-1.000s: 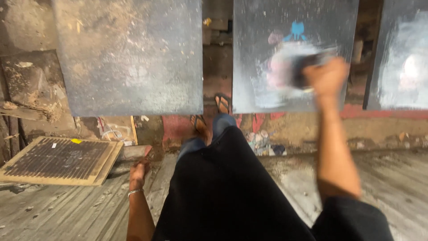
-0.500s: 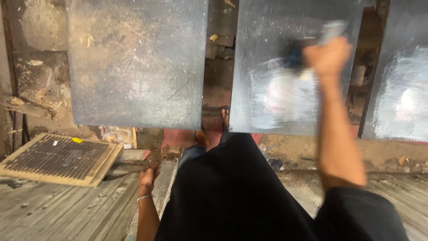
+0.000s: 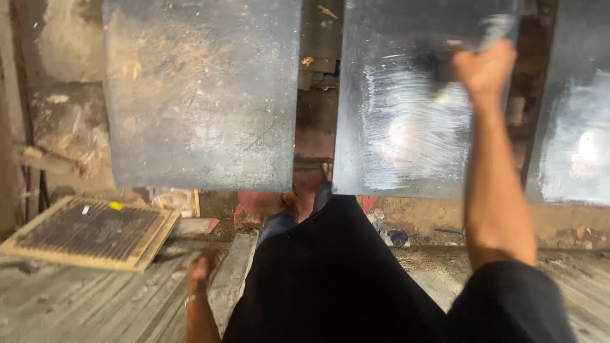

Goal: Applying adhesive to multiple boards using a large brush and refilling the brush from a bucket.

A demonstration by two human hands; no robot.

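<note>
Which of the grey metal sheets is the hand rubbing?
The middle sheet: the right hand presses a blurred tool on it. The dusty left sheet is untouched.

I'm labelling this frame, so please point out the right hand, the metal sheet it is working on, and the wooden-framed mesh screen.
right hand [image 3: 484, 68], head view, back of the fist.
metal sheet [image 3: 394, 101], head view, smeared middle.
mesh screen [image 3: 89, 230], head view, dark mesh centre.

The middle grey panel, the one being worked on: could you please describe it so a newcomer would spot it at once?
Three grey panels stand in a row. The middle panel is where the right hand presses a blurred dark tool. Pale streaky smears set it apart from the dusty left panel.
</note>
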